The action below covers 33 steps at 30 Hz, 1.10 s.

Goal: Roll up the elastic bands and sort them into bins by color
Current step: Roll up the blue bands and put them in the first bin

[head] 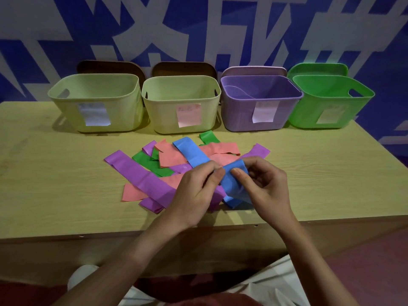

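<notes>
The blue band [231, 184] I'm working on runs nearly straight toward and away from me, its near end drooping onto the pile of bands [167, 164] on the table [55, 173]. My left hand [194, 191] and right hand [265, 184] pinch its far end between thumb and curled fingers, holding it up between them.
</notes>
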{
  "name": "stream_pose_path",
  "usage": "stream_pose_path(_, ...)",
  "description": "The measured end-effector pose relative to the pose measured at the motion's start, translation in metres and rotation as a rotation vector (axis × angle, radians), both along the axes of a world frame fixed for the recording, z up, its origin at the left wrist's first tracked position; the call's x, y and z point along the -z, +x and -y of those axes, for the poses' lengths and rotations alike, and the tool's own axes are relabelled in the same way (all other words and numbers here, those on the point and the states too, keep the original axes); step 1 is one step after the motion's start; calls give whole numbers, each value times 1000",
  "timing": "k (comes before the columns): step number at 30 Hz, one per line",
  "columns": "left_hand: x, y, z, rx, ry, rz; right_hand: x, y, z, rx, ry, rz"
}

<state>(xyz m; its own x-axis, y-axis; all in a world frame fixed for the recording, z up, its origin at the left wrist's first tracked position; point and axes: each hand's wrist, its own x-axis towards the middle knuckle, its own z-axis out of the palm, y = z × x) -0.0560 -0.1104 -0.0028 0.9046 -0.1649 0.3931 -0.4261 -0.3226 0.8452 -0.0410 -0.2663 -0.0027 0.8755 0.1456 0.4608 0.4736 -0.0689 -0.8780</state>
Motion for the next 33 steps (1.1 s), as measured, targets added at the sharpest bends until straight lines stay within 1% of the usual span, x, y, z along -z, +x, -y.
stream_pose_path(1, 1, 0, 1, -14, -3, -2, 0, -1, -1, -18, 1, 0)
stream_pose_path(3, 0, 0, 3, -3, -96, -49, 1, -2, -1, -55, 14, -11)
stream_pose_path(5, -1, 1, 4, 43, -229, -144, 2, -2, 1, -63, 33, -25)
stream_pose_path(9, 2, 3, 5, 174, -492, -340, -3, 0, 5, -68, 1, -2)
stream_pose_path(11, 3, 3, 6, 212, -566, -428, -4, 1, 6, -65, -1, 7)
stream_pose_path(12, 2, 3, 7, 224, -565, -456, -4, 1, 7, -53, -9, 6)
stream_pose_path(14, 0, 5, 7, 194, -454, -442, -2, 2, 6, -26, -9, -3)
stream_pose_path(16, 2, 5, 6, 127, -302, -336, 1, 2, 6, -7, 9, -14)
stream_pose_path(18, 5, 3, 5, 70, -191, -212, 3, 2, 5, 1, 23, -21)
stream_pose_path(20, 6, 1, 6, 39, -98, -108, 4, 2, 3, 4, 33, -19)
stream_pose_path(22, 6, -1, 8, 16, -54, -70, 4, 3, 1, 9, 40, -15)
stream_pose_path(24, 8, -1, 8, 15, -117, -106, 3, 2, -1, -6, 41, -18)
stream_pose_path(28, 10, 0, 5, 79, -384, -292, 4, -2, 2, -65, 81, -45)
stream_pose_path(31, 8, 1, 3, 160, -496, -393, 2, -2, 4, -73, 77, -55)
stream_pose_path(33, 7, 1, 1, 212, -538, -465, 2, -3, 3, -65, 74, -53)
